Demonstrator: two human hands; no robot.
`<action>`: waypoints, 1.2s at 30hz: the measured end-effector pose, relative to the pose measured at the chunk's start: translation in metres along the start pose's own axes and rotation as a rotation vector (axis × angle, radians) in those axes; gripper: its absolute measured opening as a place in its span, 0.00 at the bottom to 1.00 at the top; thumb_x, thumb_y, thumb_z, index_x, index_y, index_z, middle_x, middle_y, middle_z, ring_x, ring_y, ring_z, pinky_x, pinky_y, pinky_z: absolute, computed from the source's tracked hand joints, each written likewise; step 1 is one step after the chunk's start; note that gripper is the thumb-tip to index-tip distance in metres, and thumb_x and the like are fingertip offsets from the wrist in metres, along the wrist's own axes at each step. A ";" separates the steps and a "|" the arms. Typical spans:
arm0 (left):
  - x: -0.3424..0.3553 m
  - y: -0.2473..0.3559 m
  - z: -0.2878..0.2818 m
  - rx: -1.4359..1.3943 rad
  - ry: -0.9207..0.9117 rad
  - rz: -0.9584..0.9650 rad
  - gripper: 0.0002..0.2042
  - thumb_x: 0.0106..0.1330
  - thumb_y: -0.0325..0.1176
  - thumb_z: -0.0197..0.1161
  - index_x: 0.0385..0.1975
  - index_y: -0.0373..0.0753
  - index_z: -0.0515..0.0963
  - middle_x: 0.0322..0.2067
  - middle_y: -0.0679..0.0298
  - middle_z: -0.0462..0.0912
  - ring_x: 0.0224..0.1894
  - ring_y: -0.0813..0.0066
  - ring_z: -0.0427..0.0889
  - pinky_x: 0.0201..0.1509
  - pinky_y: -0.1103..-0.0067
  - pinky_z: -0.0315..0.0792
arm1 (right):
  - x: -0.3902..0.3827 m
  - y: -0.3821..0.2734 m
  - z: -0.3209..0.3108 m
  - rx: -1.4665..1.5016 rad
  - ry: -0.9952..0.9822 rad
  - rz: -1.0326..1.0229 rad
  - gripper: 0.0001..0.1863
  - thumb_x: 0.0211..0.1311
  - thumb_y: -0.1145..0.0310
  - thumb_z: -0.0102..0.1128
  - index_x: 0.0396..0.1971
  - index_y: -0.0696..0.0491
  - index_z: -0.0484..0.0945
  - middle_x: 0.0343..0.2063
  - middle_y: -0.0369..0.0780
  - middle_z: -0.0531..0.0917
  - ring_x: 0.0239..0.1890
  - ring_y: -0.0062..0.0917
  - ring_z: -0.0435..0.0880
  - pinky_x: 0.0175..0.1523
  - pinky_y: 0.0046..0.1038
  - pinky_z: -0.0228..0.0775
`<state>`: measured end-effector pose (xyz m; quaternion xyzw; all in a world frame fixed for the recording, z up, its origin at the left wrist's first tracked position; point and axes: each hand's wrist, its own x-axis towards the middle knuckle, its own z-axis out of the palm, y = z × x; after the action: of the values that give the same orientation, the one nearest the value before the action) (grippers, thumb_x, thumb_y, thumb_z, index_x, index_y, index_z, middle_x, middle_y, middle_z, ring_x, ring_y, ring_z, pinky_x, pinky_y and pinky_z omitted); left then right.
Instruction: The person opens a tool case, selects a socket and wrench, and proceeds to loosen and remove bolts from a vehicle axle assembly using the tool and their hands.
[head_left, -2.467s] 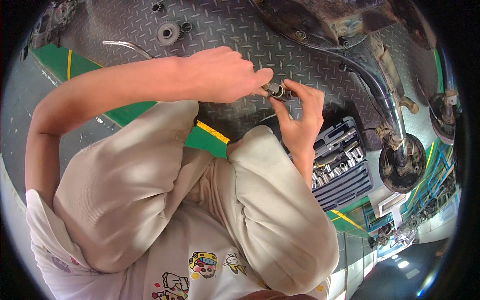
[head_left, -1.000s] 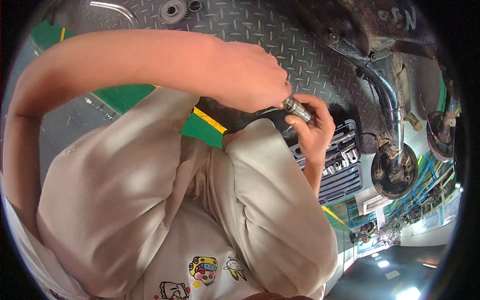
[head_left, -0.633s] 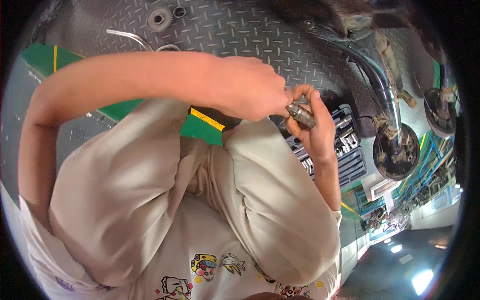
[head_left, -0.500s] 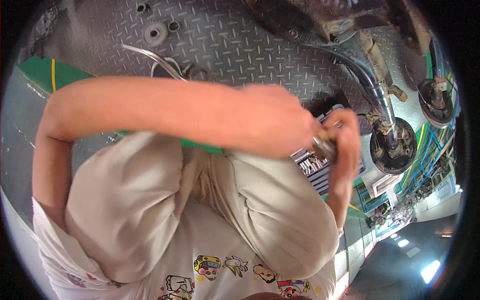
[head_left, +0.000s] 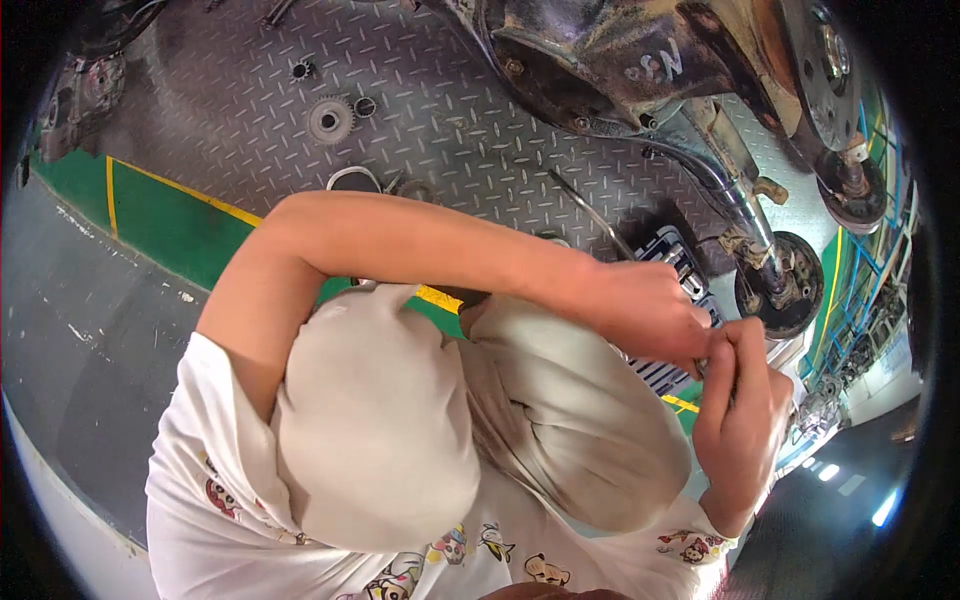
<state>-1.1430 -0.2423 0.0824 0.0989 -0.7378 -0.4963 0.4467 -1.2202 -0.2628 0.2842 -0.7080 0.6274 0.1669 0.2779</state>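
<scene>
Steel tread-plate floor (head_left: 440,120) fills the upper part of the view, with a green strip (head_left: 160,215) edged in yellow along its near left side. On the plate towards its far left lie one toothed gear (head_left: 329,120) and two small dark rings (head_left: 300,71) beside it. Right of these, a thin bent metal rod (head_left: 590,212) runs slantwise from far left to near right. A rusty axle assembly (head_left: 640,60) crosses the far right, one brake disc (head_left: 780,285) at its near end. Below it sits one open socket tray (head_left: 672,262).

The left hand (head_left: 650,315) reaches across both bent knees, fingers pinched shut. The right hand (head_left: 742,400) meets it, fingers curled upward and closed. Between their touching fingertips, just over the tray's near edge, sits one small metal part (head_left: 703,366), mostly hidden; its long axis and heading cannot be told.
</scene>
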 end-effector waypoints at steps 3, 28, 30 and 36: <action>0.006 -0.007 0.005 -0.021 0.145 0.098 0.13 0.59 0.42 0.69 0.28 0.44 0.72 0.24 0.65 0.74 0.23 0.69 0.80 0.21 0.73 0.74 | 0.001 0.002 0.003 0.009 0.005 0.070 0.02 0.69 0.74 0.51 0.35 0.53 0.72 0.17 0.49 0.79 0.21 0.47 0.80 0.26 0.43 0.67; 0.026 -0.029 0.019 -0.034 0.176 -0.001 0.15 0.60 0.45 0.69 0.31 0.43 0.72 0.20 0.67 0.75 0.23 0.69 0.82 0.26 0.75 0.75 | 0.032 0.029 0.004 0.378 0.148 0.373 0.17 0.73 0.71 0.35 0.46 0.56 0.77 0.35 0.44 0.82 0.36 0.28 0.79 0.45 0.30 0.71; 0.021 -0.028 0.015 -0.040 0.138 -0.015 0.14 0.59 0.44 0.70 0.30 0.44 0.72 0.19 0.67 0.76 0.22 0.70 0.82 0.26 0.75 0.75 | 0.031 0.027 0.006 0.447 0.126 0.407 0.17 0.73 0.71 0.35 0.45 0.57 0.77 0.36 0.43 0.83 0.36 0.27 0.79 0.45 0.29 0.71; 0.021 -0.028 0.016 -0.031 0.255 0.077 0.15 0.63 0.45 0.66 0.29 0.41 0.69 0.16 0.63 0.76 0.20 0.63 0.84 0.19 0.67 0.75 | 0.028 0.021 0.007 0.550 0.114 0.419 0.16 0.73 0.73 0.38 0.42 0.58 0.79 0.34 0.40 0.85 0.31 0.20 0.81 0.41 0.23 0.74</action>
<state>-1.1759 -0.2582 0.0695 0.1259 -0.6703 -0.4738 0.5571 -1.2360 -0.2820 0.2582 -0.4705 0.7951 0.0052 0.3827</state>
